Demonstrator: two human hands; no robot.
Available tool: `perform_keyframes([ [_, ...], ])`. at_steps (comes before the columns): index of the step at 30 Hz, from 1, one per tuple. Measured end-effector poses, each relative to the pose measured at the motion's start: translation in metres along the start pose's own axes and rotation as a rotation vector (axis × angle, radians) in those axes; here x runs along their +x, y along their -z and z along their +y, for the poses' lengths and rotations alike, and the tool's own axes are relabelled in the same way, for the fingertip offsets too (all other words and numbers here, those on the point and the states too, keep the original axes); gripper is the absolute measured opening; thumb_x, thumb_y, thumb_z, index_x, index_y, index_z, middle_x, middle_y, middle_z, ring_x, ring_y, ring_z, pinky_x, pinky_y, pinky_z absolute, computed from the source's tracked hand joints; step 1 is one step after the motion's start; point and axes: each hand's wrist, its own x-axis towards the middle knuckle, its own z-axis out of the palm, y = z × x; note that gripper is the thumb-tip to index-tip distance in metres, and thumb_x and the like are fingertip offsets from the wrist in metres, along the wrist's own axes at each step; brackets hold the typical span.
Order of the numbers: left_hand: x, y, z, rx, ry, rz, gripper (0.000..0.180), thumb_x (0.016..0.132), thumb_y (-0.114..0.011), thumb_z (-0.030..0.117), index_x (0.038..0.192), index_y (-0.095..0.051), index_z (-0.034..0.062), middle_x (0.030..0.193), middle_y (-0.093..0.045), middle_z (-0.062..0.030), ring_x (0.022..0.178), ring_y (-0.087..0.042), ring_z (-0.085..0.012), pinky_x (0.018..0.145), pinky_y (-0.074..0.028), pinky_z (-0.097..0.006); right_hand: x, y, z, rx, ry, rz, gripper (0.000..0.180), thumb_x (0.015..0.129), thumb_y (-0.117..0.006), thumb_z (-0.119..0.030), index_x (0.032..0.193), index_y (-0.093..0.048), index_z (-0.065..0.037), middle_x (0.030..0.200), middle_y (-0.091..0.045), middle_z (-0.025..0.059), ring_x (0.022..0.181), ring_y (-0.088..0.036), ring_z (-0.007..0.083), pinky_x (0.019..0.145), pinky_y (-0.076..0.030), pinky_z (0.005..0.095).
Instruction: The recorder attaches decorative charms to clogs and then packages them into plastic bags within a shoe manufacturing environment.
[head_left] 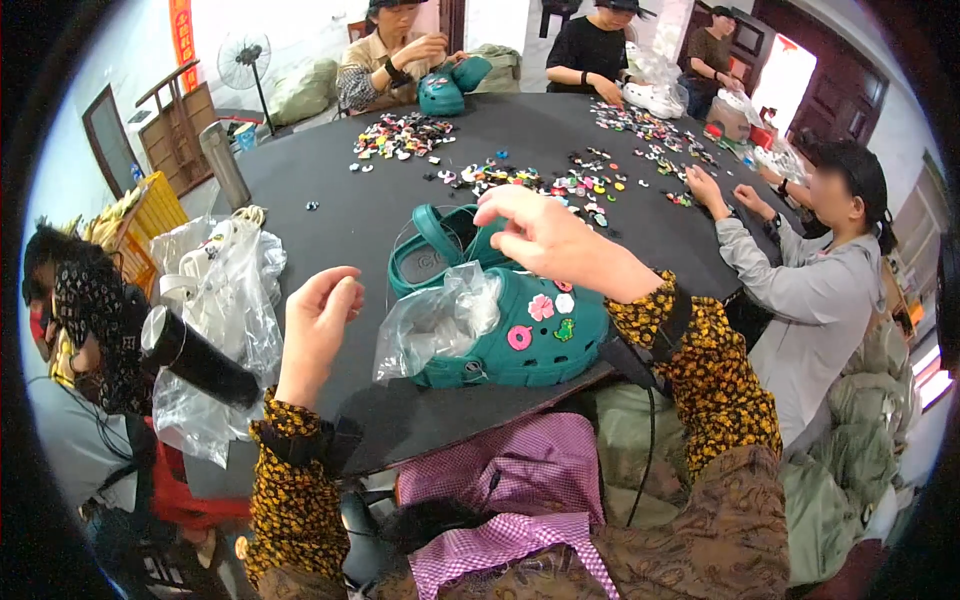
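A pair of teal clogs (520, 330) lies on the black round table (330, 200) in front of me, with pink, white and green charms on the nearer one. Clear plastic wrap (435, 320) is bunched at its left side. My right hand (540, 235) hovers over the clogs, fingers curled and pinched together; whether it holds a small charm is too small to tell. My left hand (320, 320) is raised to the left of the plastic, fingers loosely curled, holding nothing visible.
Several small colourful charms (560, 180) are scattered across the table's far half. Other people sit around the table; one at the right (830, 280) reaches to the charms, one at the far side holds teal clogs (445, 90). Plastic bags (215, 290) and a dark cylinder (195, 355) are at left.
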Motion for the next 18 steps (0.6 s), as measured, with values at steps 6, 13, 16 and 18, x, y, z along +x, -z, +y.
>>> perform_keyframes([
  [6, 0.010, 0.016, -0.028, -0.219, 0.143, 0.079, 0.022, 0.093, -0.053, 0.015, 0.106, -0.061, -0.0010, 0.085, -0.065, -0.0051, 0.073, -0.060, -0.0112, 0.064, -0.049, -0.024, 0.015, -0.013, 0.016, -0.269, 0.095, -0.331, 0.044, 0.080, -0.062, -0.022, 0.116, -0.052, 0.001, 0.113, -0.053, 0.0179, 0.097, -0.057, 0.0314, 0.082, -0.048, 0.0384],
  [13, 0.008, 0.022, -0.052, -0.310, 0.220, 0.092, 0.022, 0.093, -0.054, 0.016, 0.106, -0.060, -0.0009, 0.082, -0.065, -0.0068, 0.068, -0.060, -0.0123, 0.060, -0.050, -0.025, 0.028, -0.005, -0.011, -0.409, 0.041, -0.649, 0.037, 0.078, -0.061, -0.029, 0.095, -0.057, 0.004, 0.097, -0.056, 0.0210, 0.087, -0.060, 0.0352, 0.072, -0.050, 0.0435],
  [16, 0.009, 0.019, -0.051, -0.290, 0.234, 0.084, 0.021, 0.093, -0.053, 0.015, 0.105, -0.060, -0.0009, 0.081, -0.065, -0.0068, 0.066, -0.060, -0.0124, 0.059, -0.050, -0.025, 0.031, -0.013, -0.011, -0.461, -0.045, -0.688, 0.033, 0.076, -0.061, -0.024, 0.093, -0.059, 0.004, 0.092, -0.058, 0.0201, 0.081, -0.062, 0.0358, 0.070, -0.051, 0.0432],
  [18, 0.008, 0.017, -0.048, -0.267, 0.236, 0.095, 0.021, 0.093, -0.053, 0.016, 0.105, -0.060, -0.0009, 0.080, -0.065, -0.0068, 0.065, -0.060, -0.0124, 0.058, -0.050, -0.025, 0.029, -0.021, -0.014, -0.513, -0.099, -0.648, 0.023, 0.074, -0.060, -0.015, 0.085, -0.060, 0.005, 0.084, -0.059, 0.0195, 0.076, -0.062, 0.0357, 0.066, -0.051, 0.0425],
])
